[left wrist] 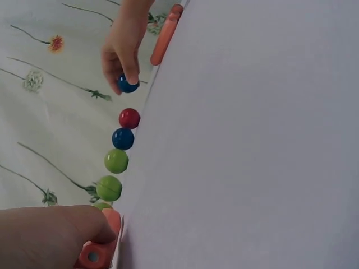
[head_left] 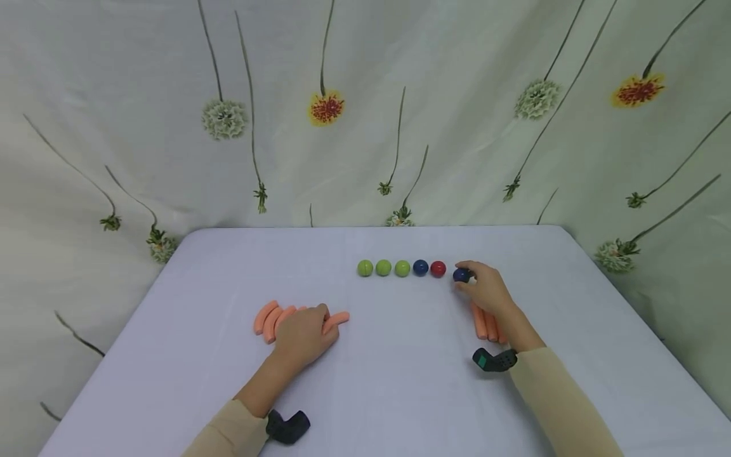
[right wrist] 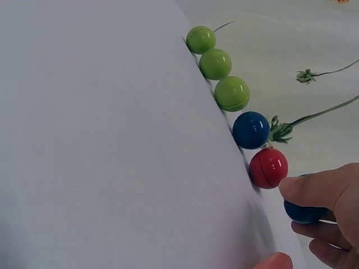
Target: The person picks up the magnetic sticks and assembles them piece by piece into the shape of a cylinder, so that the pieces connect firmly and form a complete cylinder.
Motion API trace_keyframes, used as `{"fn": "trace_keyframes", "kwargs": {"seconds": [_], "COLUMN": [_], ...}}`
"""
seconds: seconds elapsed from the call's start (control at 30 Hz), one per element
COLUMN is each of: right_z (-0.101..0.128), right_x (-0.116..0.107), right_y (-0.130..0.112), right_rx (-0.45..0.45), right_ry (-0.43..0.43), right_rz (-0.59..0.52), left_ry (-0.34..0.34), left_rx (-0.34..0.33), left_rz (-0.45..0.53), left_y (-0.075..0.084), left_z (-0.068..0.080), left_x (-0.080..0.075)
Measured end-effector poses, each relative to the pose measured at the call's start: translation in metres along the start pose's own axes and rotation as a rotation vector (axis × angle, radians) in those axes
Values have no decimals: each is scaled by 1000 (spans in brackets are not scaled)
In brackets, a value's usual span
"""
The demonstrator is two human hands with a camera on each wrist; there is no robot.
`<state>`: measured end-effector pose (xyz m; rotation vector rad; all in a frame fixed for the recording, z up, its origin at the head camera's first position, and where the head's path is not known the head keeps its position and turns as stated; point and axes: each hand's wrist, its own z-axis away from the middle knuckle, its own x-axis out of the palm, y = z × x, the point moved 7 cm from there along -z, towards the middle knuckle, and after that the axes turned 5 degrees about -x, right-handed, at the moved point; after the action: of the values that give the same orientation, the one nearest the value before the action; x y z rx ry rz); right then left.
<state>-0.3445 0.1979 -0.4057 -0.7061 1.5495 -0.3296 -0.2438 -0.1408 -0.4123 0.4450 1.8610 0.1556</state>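
Observation:
My right hand pinches a glossy dark blue ball between thumb and fingertips, at the right end of a row of balls. Beside it in the row come a red ball, another blue ball and three green balls. Farther left, my left hand grips an orange stick with thumb and forefinger; the stick's near part is hidden by the hand. Several curved orange sticks lie side by side under and left of that hand. In the left wrist view, one orange piece shows a hole in its end.
Straight orange sticks lie together below my right hand, partly covered by the wrist. A white cloth covers the table. Behind its far edge hangs a flower-printed curtain. Black wrist devices jut out near both sleeves.

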Motion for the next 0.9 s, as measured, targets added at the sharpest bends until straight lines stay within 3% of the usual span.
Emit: {"fn": "trace_keyframes", "kwargs": {"seconds": [0.47, 0.7, 0.9], "right_z": [14, 16, 16], "right_x": [7, 17, 25], "right_y": [-21, -31, -43], "right_rx": [-101, -133, -175], "right_ry": [11, -5, -30], "right_rz": [-40, -39, -68], "left_ry": [-55, -47, -48], "left_rx": [13, 17, -31], "left_rz": [10, 72, 106], "left_y": [38, 45, 46], "left_z": [-15, -22, -27], "left_x": [8, 14, 20]}}
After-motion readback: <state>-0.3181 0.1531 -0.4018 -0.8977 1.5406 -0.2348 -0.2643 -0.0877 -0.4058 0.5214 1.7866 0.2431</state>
